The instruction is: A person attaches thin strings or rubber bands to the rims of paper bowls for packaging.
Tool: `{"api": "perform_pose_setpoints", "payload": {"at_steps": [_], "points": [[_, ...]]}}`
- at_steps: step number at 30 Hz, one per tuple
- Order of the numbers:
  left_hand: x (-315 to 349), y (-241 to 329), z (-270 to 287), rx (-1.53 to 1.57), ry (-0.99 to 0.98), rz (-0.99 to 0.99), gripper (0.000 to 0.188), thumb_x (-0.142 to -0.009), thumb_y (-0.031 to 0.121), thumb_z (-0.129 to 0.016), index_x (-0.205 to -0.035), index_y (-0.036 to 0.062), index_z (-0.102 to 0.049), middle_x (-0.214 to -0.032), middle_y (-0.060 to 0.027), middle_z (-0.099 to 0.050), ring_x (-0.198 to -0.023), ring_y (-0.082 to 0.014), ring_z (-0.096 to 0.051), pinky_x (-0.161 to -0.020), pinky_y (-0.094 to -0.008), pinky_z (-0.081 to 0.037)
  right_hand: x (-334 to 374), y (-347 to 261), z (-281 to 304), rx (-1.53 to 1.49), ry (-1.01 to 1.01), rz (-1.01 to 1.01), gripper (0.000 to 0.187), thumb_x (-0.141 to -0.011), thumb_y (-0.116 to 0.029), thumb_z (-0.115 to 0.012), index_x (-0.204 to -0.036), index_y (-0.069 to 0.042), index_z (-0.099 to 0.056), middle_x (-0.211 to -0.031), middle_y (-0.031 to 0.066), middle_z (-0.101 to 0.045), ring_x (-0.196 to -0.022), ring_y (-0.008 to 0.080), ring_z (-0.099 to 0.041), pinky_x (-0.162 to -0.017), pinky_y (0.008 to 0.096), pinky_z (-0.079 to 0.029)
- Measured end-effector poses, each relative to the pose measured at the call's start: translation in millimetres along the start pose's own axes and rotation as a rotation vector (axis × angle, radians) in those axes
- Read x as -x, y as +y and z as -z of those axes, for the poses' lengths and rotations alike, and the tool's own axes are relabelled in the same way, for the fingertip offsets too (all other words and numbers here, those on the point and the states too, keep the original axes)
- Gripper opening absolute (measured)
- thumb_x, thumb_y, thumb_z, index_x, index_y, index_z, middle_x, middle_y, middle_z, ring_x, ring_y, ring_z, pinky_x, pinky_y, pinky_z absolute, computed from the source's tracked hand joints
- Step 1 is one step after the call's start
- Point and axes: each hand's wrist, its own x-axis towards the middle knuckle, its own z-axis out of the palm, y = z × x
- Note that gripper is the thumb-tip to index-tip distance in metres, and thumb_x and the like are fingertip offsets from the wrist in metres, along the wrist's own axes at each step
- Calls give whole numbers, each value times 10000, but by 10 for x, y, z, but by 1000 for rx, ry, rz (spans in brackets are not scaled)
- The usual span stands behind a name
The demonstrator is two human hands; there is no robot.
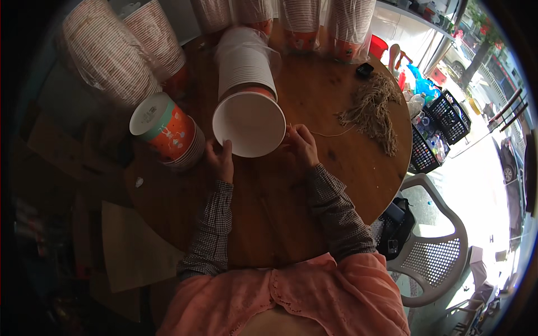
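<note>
A stack of large white paper buckets (246,124) lies on its side on the round wooden table, the open mouth of the front one toward me. Clear plastic wrap (245,37) covers the far end of the stack. My left hand (220,161) grips the front bucket's lower left rim, its thumb at the edge. By the right side of that rim, my right hand (302,147) has its fingers pinched together on a thin string (336,135). That string trails right toward a tangled pile of beige strings (376,106). A shorter orange-and-green bucket stack (168,129) stands upside down, leaning, on the left.
Wrapped bucket stacks (300,25) line the table's far edge, with a tall one (103,53) at far left. A small black object (364,70) sits behind the string pile. Beyond the table's right edge are black crates (450,117) and a plastic chair (448,246).
</note>
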Motion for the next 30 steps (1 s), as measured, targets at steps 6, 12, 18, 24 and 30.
{"api": "perform_pose_setpoints", "payload": {"at_steps": [6, 12, 18, 24, 30], "points": [[417, 720, 401, 47, -34, -184, 650, -884, 25, -538, -1476, 48, -270, -1374, -159, -456, -1060, -235, -578, -891, -350, -505, 837, -248, -543, 325, -61, 324, 104, -1010, -144, -503, -1026, -44, -529, -1114, 107, -636, -858, 131, -641, -678, 251, -526], [536, 1812, 927, -129, -396, 393, 625, -861, 0, -442, -1472, 30, -315, -1260, -171, -538, -819, -162, -635, -490, -248, -531, 1407, -239, -796, 566, -25, 372, 83, -986, -57, -515, -1021, 3, -561, -1165, 110, -611, -887, 100, -605, -730, 234, -503], [612, 1827, 1123, -586, -592, 110, 489, -885, 53, -511, -1368, -9, -468, -1210, -195, -566, -866, -215, -644, -748, -342, -547, 1865, -174, -812, 629, 27, 322, 83, -973, -31, -521, -1021, 18, -568, -1166, 106, -613, -908, 108, -610, -752, 242, -507], [891, 2147, 768, -775, -329, -415, 441, -905, 146, -634, -1306, -3, -525, -1219, -199, -574, -1141, -352, -553, -954, -419, -461, 2107, -208, -713, 534, 44, 156, 113, -962, -35, -540, -1049, 26, -579, -1148, 90, -620, -912, 97, -603, -762, 240, -504], [1365, 2227, 216, -816, -677, -447, 536, -809, 180, -753, -1275, 15, -546, -1086, -146, -650, -980, -325, -622, -844, -420, -495, 2108, -292, -744, 547, 45, 19, 167, -931, -63, -576, -1061, 39, -601, -1005, 50, -651, -865, 87, -592, -744, 243, -495]]}}
